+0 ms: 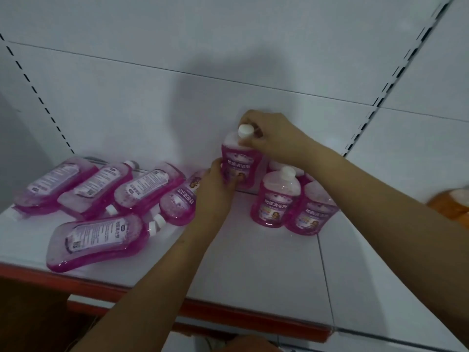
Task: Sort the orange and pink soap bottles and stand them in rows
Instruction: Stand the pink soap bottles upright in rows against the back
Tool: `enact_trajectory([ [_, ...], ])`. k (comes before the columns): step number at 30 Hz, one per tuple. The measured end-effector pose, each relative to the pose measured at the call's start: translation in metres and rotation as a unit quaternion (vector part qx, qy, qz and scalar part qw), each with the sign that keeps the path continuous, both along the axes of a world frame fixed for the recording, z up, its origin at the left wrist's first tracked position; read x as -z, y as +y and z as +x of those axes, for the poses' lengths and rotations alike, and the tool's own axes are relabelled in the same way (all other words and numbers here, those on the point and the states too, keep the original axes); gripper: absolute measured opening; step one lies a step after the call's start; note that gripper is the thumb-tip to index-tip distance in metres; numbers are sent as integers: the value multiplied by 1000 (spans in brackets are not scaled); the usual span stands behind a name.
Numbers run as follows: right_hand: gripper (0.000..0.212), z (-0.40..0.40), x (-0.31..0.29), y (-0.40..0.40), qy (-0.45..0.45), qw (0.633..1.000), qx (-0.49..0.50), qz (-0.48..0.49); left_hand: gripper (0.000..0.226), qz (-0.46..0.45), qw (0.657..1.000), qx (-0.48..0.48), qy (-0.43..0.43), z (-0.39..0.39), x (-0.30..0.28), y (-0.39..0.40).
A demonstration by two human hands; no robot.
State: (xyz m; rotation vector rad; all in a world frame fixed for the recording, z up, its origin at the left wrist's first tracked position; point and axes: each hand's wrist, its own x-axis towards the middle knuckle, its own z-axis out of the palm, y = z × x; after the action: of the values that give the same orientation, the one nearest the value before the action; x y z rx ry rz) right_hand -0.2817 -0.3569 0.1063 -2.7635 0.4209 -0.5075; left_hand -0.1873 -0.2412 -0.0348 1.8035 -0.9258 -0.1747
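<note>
An upright pink soap bottle [237, 158] with a white cap stands at the back of the white shelf [253, 262]. My left hand [215, 191] grips its lower body from the left. My right hand [269, 135] pinches its cap and neck from the right. Two more pink bottles [276, 201] [312, 212] stand upright just right of it, with others partly hidden behind my right arm. Several pink bottles lie flat on the left, the nearest one [99, 240] by the front edge. An orange bottle [454, 201] shows at the far right edge.
The shelf has a red front lip [228, 313] and a white back panel with slotted uprights [380, 97]. A seam [324, 275] divides the shelf board from the adjoining one on the right. Bare shelf surface lies in front of the standing bottles.
</note>
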Motion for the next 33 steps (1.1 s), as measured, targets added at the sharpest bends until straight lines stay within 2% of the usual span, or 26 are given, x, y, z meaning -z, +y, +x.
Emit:
enact_trajectory([
  [4,19,0,8,-6,59,996,-8,-72,37,75,994,-6,-79,0,4,-5],
  [7,18,0,17,-10,119,987,25,-102,33,100,989,13,-104,5,12,-6],
  [10,23,2,19,-12,142,981,42,-121,34,124,979,26,-161,14,17,-6],
  [16,33,4,16,-6,169,972,59,-150,34,92,974,11,-205,23,22,17],
  [21,35,19,9,15,153,964,42,-213,30,56,983,-38,-170,8,26,69],
  [24,38,37,13,37,147,973,-40,-173,19,20,994,-47,-96,-15,28,98],
  [27,45,61,35,58,191,964,-123,-140,18,41,996,-60,56,-29,39,115],
  [29,56,77,57,71,237,949,-167,-126,16,50,981,-82,166,-30,44,121],
  [31,72,92,76,78,274,933,-196,-124,17,-10,939,-96,330,-26,42,125],
  [33,85,103,89,82,294,922,-212,-137,20,-101,853,-102,502,-20,36,130],
])
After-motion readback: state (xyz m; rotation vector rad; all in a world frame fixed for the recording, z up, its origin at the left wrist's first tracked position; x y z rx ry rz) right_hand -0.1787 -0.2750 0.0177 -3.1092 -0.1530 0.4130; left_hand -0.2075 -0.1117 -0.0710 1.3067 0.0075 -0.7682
